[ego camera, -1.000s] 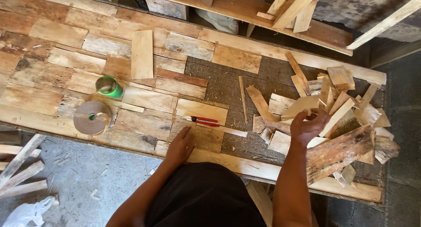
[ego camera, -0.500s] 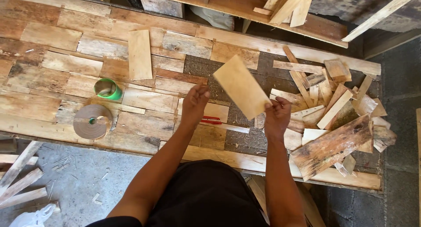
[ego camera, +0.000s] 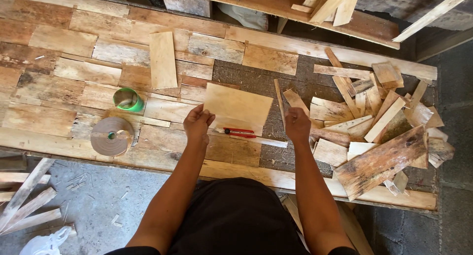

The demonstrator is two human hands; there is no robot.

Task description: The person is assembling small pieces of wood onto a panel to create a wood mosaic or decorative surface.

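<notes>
The left hand (ego camera: 198, 122) pinches a pale wood board (ego camera: 237, 108) at its lower left corner, above a table (ego camera: 59, 82) covered in patchwork planks. The right hand (ego camera: 297, 124) is curled closed just beside the board; whether it grips is unclear. Scrap wood (ego camera: 374, 122) is piled at right, above a grey concrete floor (ego camera: 98, 201).

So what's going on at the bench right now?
A person holds a flat pale wood piece between both hands, left hand at its lower left corner, right hand near its right edge. It hangs over a patchwork wood panel. A red cutter lies just below, and a scrap pile sits to the right.
</notes>
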